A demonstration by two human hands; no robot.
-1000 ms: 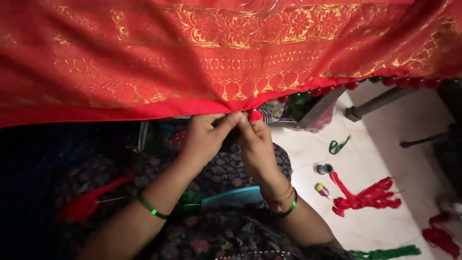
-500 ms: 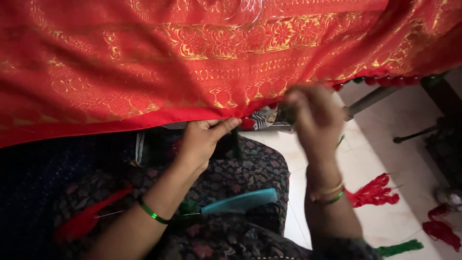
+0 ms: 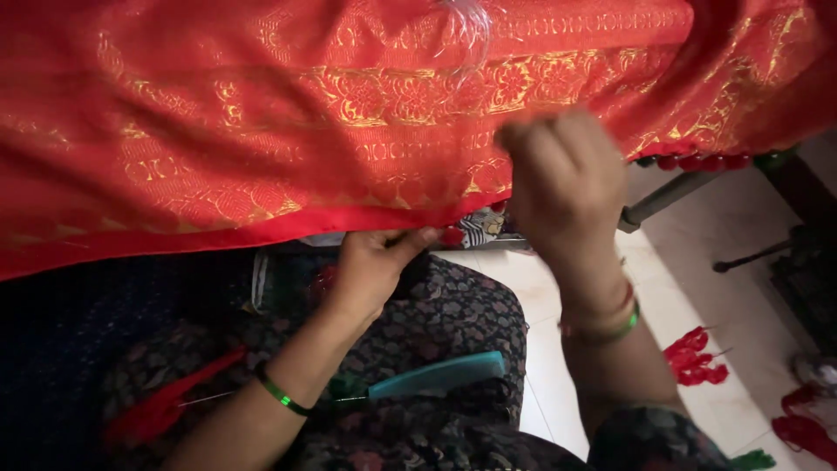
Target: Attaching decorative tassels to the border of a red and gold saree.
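A red cloth (image 3: pixel 261 131) with woven gold patterns hangs across the upper view. My left hand (image 3: pixel 370 266) pinches its plain red lower edge, right beside a small red tassel ball (image 3: pixel 452 236) fixed there. My right hand (image 3: pixel 562 174) is raised in front of the cloth, blurred, with its fingers curled into a fist. I cannot make out anything inside it. A row of similar red balls (image 3: pixel 697 162) lines the cloth's edge further right. Both wrists wear green bangles.
A teal comb (image 3: pixel 436 375) and a bundle of red thread (image 3: pixel 166 406) lie on my dark patterned lap. Red tassels (image 3: pixel 695 358) lie on the pale tiled floor at right. A grey metal leg (image 3: pixel 671 196) slants under the cloth.
My right hand left the cloth's edge beside my left hand and rose up and to the right. My left hand kept its pinch on the edge.
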